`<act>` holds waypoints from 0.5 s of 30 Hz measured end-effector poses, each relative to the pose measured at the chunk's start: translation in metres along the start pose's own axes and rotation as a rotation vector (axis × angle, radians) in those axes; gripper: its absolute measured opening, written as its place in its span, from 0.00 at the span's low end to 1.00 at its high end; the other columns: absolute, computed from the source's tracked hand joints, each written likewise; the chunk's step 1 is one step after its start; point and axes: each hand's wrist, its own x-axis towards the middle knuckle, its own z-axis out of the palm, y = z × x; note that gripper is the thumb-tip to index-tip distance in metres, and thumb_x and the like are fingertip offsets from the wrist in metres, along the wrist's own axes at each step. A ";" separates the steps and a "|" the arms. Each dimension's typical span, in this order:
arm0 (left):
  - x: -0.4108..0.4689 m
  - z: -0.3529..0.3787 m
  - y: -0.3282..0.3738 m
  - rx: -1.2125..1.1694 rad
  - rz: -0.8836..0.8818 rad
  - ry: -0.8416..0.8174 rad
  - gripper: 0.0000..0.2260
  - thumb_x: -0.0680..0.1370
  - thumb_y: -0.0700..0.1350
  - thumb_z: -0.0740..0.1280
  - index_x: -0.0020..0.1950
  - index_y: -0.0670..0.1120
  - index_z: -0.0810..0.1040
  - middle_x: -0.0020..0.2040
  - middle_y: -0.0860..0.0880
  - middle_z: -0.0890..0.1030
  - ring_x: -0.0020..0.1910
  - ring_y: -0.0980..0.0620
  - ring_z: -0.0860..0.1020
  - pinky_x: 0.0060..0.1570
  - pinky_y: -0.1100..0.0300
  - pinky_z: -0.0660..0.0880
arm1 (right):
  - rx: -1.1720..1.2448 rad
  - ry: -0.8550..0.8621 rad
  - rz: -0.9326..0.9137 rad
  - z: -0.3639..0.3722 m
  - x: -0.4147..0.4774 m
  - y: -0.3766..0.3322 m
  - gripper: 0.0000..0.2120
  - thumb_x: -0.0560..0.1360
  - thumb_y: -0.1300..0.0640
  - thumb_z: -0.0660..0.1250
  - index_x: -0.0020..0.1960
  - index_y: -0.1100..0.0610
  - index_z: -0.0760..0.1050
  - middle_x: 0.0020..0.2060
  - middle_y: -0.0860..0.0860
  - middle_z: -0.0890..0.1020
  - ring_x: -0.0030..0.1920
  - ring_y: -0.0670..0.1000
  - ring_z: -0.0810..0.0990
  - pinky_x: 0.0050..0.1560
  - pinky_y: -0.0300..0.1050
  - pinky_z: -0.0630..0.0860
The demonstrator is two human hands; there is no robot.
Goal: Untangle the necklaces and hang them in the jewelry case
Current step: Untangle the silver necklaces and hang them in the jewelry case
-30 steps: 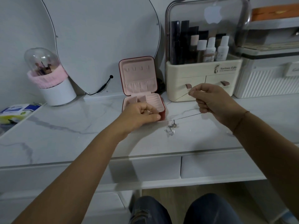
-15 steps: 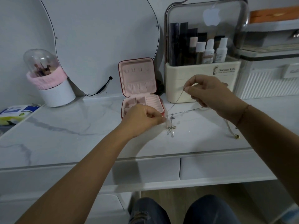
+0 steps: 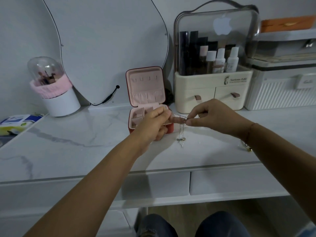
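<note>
Your left hand [image 3: 153, 124] and right hand [image 3: 216, 117] pinched the necklaces [image 3: 181, 139], close together — tangle looked unresolved, nothing hung in the case [image 3: 145, 86] yet.

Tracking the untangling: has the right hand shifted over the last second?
Yes. The right hand has come down from the cream organizer's drawer fronts and leftward, toward the jewelry case.

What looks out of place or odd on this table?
The necklaces hang tangled between the left hand and the right hand, beside the open jewelry case. Another chain end lies loose by the right wrist.
</note>
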 end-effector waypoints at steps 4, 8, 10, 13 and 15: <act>-0.001 0.003 0.000 -0.035 -0.076 -0.038 0.14 0.84 0.45 0.52 0.39 0.46 0.65 0.43 0.40 0.84 0.18 0.57 0.54 0.19 0.67 0.50 | 0.058 -0.021 0.026 0.001 0.000 0.004 0.03 0.72 0.54 0.73 0.42 0.54 0.83 0.19 0.42 0.68 0.24 0.43 0.64 0.36 0.43 0.66; 0.000 0.004 -0.001 -0.005 -0.076 0.014 0.13 0.84 0.43 0.53 0.40 0.44 0.67 0.31 0.50 0.82 0.18 0.58 0.56 0.19 0.67 0.51 | 0.034 -0.056 0.047 0.004 0.002 0.008 0.06 0.73 0.52 0.71 0.41 0.54 0.82 0.33 0.49 0.81 0.35 0.43 0.75 0.52 0.49 0.70; -0.001 0.007 0.000 -0.018 -0.067 0.026 0.14 0.84 0.43 0.53 0.40 0.45 0.68 0.34 0.50 0.83 0.18 0.58 0.56 0.19 0.68 0.52 | 0.049 -0.063 0.053 0.005 0.003 0.007 0.08 0.72 0.49 0.69 0.40 0.54 0.81 0.39 0.50 0.83 0.42 0.46 0.77 0.59 0.54 0.67; 0.000 0.009 0.000 -0.047 -0.055 0.056 0.13 0.84 0.44 0.54 0.40 0.45 0.69 0.37 0.52 0.83 0.18 0.58 0.57 0.19 0.68 0.52 | 0.246 -0.072 0.069 0.006 0.002 0.005 0.05 0.74 0.56 0.68 0.40 0.55 0.78 0.40 0.51 0.80 0.44 0.46 0.76 0.53 0.45 0.69; 0.001 0.008 -0.001 -0.025 -0.055 0.078 0.13 0.84 0.45 0.55 0.41 0.46 0.71 0.42 0.50 0.82 0.19 0.59 0.57 0.19 0.67 0.53 | 0.312 -0.031 0.067 0.006 0.002 0.005 0.07 0.76 0.62 0.65 0.40 0.55 0.78 0.37 0.46 0.79 0.39 0.39 0.74 0.45 0.35 0.68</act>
